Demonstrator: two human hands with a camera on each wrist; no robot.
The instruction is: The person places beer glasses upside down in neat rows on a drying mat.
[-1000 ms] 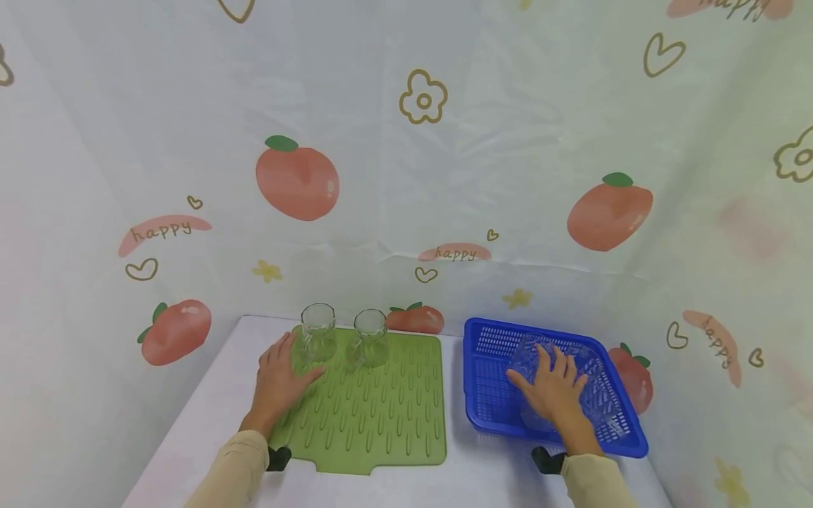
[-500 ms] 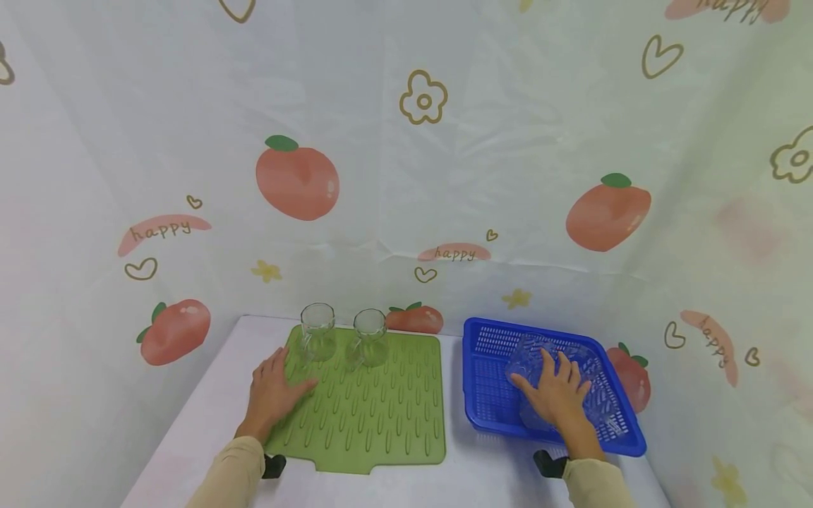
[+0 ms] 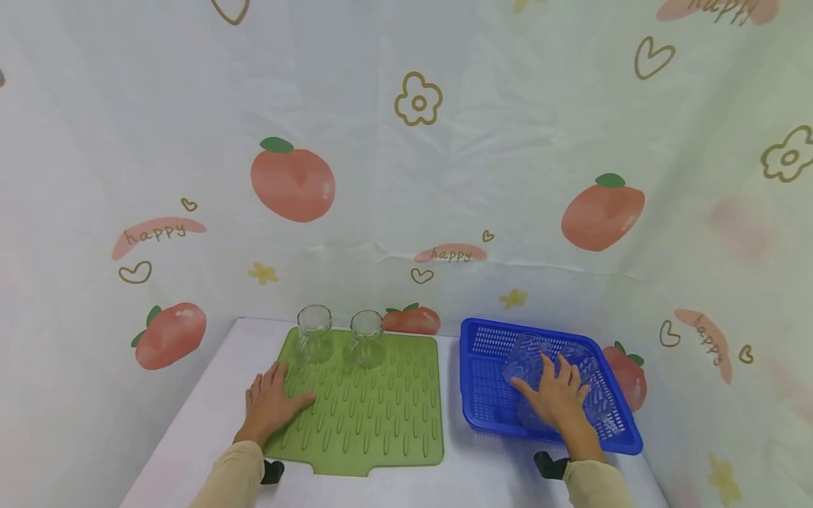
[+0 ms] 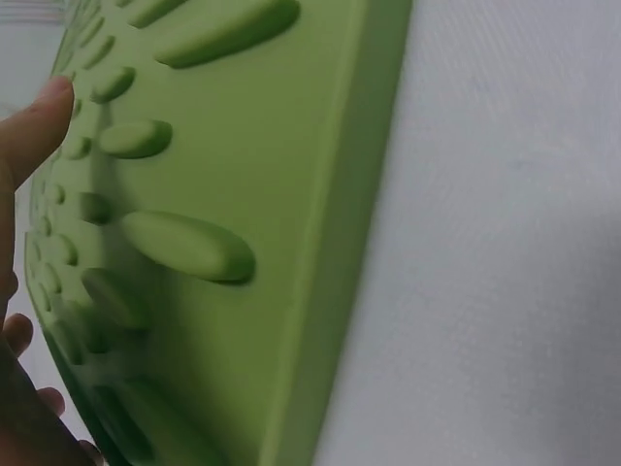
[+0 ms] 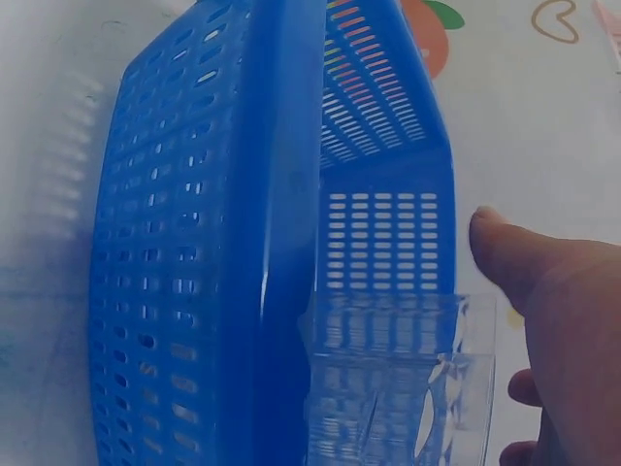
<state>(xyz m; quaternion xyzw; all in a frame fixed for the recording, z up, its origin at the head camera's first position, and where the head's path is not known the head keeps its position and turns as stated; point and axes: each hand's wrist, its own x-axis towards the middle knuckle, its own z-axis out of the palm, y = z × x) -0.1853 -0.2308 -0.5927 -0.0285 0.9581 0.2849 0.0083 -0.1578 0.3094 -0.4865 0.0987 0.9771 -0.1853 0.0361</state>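
Note:
My left hand is over the left edge of a green drying mat, fingers spread and holding nothing. Two clear glass mugs stand upright at the back of the mat, beyond that hand. Over a blue plastic basket hovers my right hand, its fingers spread above several clear glasses. One patterned glass lies near its thumb, partly covered by the hand. In the right wrist view, a clear glass shows inside the basket, apart from the thumb.
The basket stands to the right of the mat on a white table, with a narrow gap between them. A white curtain printed with fruit and hearts hangs behind the table and at both sides.
My left hand has drawn back from the mugs, toward me and slightly left. My right hand stays over the basket; the patterned glass by its thumb has shifted and settled lower.

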